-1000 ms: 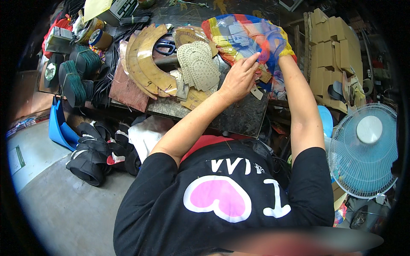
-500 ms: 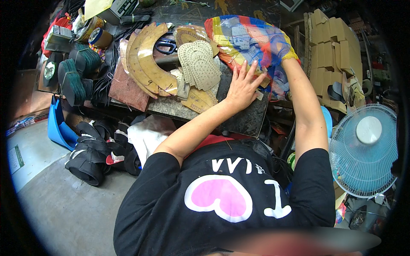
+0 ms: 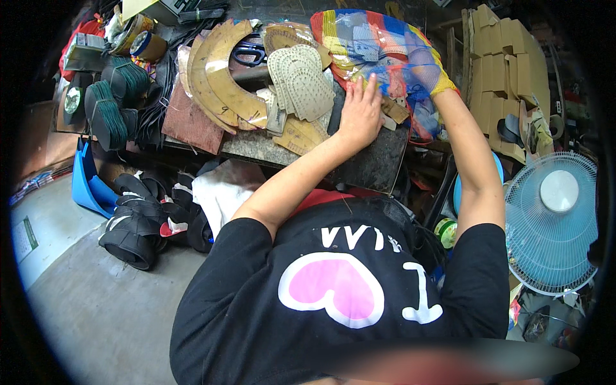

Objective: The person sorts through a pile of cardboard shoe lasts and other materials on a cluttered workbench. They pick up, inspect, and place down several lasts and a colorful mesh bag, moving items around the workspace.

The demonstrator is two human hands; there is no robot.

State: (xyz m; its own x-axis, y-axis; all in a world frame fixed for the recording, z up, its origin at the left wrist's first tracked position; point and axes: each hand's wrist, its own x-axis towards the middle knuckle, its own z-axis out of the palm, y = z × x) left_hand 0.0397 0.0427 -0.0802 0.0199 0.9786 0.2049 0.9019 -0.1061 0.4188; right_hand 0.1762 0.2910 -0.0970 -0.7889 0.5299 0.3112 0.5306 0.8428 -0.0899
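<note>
A mesh bag in red, yellow and blue lies on the dark workbench, with small blue and pinkish pieces showing through its netting. My right hand is inside the bag up to the wrist; the net and the contents blur its fingers. Against the near edge of the bag, my left hand is open, its fingers stretched away from me. Just left of that hand is a stack of cream perforated templates. Large curved tan templates are piled farther left, around blue-handled scissors.
Bundles of green cord and jars crowd the left end of the bench. Black rolls lie on the floor below. Cardboard boxes are stacked on the right, above a blue fan close to my right arm.
My left hand has drawn its spread fingers closer together and shifted slightly down along the bag's edge. The right hand remains inside the bag, its forearm a little farther right.
</note>
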